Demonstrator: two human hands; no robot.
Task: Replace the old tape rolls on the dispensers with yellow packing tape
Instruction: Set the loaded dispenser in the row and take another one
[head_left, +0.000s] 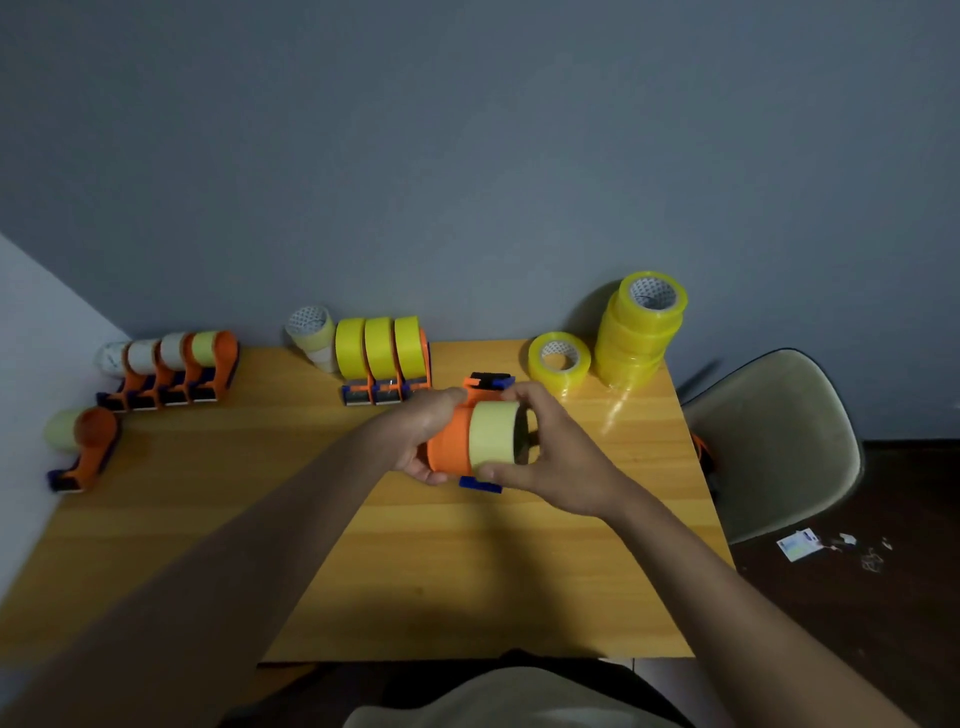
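A wooden desk (467, 571) stood against a grey wall (467, 156), with a pale chair (779, 447) at its right edge and scraps of paper (800, 543) on the dark floor beyond. At the desk's far right corner rose a stack of yellow packing tape rolls (641, 332), and a single yellow roll (559, 358) lay flat just beside it. Three dispensers already carrying yellow tape (384, 358) stood side by side near the middle of the far edge, with pale used rolls (311, 332) piled just left of them against the wall. A row of orange dispensers with pale old rolls (171, 369) lined the far left, and one more orange dispenser (85, 449) sat apart at the left edge.

Above the centre of the desk, the person held an orange dispenser with blue parts (451, 444) in the air. The left hand (426, 431) gripped its orange body, fingers wrapped round the far side. The right hand (550, 457) clasped the pale old tape roll (496, 434) seated on the dispenser, thumb beneath and fingers curled over the top and into its open end. The roll's open core faced right.
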